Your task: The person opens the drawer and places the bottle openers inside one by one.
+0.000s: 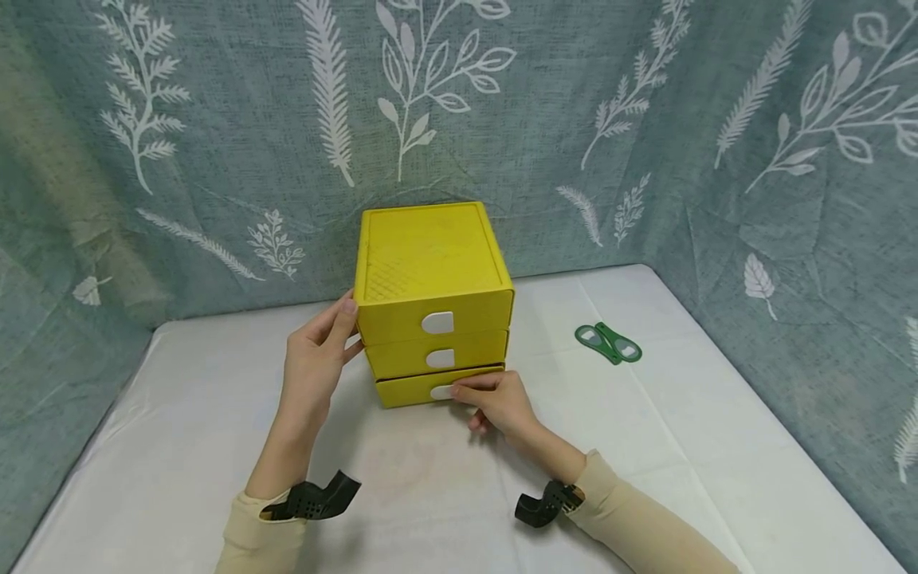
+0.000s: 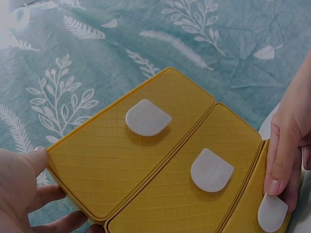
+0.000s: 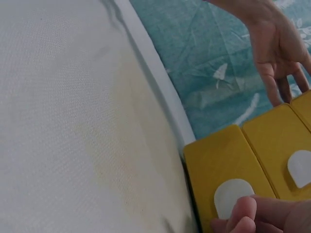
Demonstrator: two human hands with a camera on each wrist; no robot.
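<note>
A yellow drawer box (image 1: 433, 251) with three stacked drawers faces me, each front bearing a white tab handle. My left hand (image 1: 315, 359) rests against the box's left side near the top, its thumb at the front edge and fingers spread along the side. With thumb and fingers my right hand (image 1: 502, 402) pinches the handle (image 3: 231, 196) of the bottom drawer (image 1: 405, 391). That drawer stands slightly forward, with a dark gap along its top edge. Above it, the middle drawer (image 2: 170, 189) and the top drawer (image 2: 107, 165) sit flush.
Green-handled scissors (image 1: 610, 343) lie on the white-covered table (image 1: 688, 478), right of the box. A blue-green leaf-patterned curtain (image 1: 251, 119) hangs behind and at both sides, close behind the box.
</note>
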